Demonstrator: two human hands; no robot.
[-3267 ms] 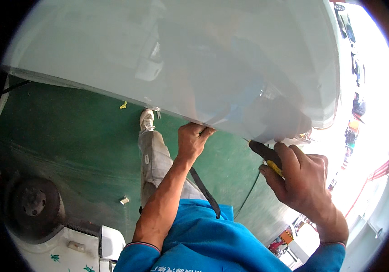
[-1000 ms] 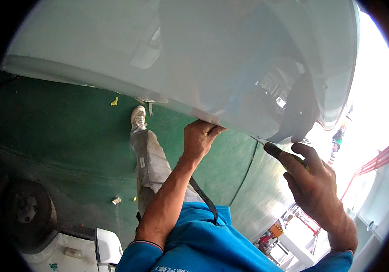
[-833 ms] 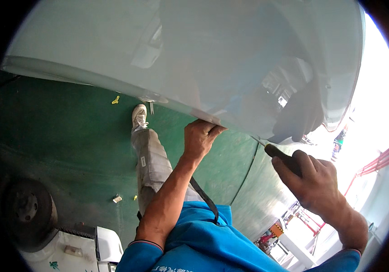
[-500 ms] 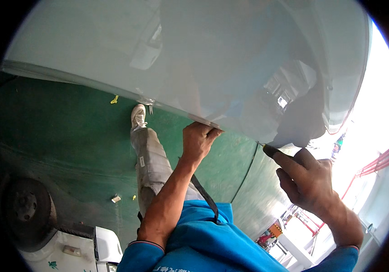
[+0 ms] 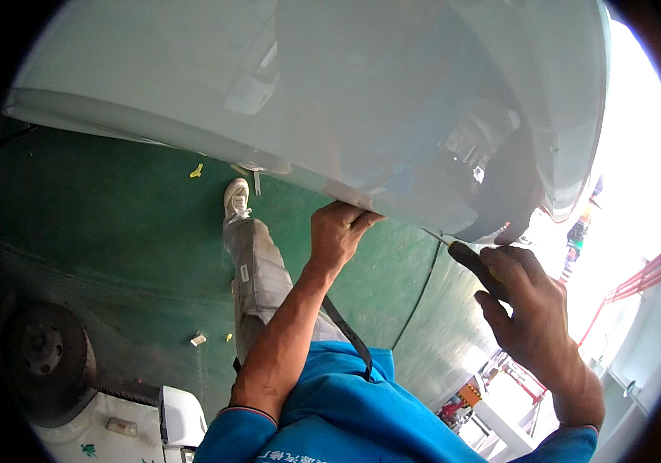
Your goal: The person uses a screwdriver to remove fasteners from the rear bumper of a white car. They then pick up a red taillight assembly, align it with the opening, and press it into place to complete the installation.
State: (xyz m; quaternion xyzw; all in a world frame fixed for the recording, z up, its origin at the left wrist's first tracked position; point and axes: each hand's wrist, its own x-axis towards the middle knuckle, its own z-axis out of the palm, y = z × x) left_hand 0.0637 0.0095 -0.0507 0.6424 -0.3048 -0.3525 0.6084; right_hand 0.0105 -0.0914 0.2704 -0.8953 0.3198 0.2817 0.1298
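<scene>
A large glossy pale car body panel [image 5: 330, 85] spans the top of the view. Its lower edge is gripped by my left hand [image 5: 340, 233], whose fingers curl over the rim with the tips hidden. My right hand [image 5: 527, 297] is closed around a screwdriver [image 5: 469, 259] with a dark, yellow-marked handle. The thin metal shaft points up and left to the panel's lower edge; I cannot tell whether its tip touches.
Green floor [image 5: 138, 224] lies below, with a yellow clip-like piece [image 5: 196, 170] and a small pale block [image 5: 198, 338] on it. At lower left is a white vehicle [image 5: 114, 432] by a wheel [image 5: 45, 355]. Red pipes [image 5: 643, 274] run along the right wall.
More of the screwdriver's handle and shaft shows now, and my right hand sits slightly lower on it. The panel appears shifted a little left; my left hand keeps its hold.
</scene>
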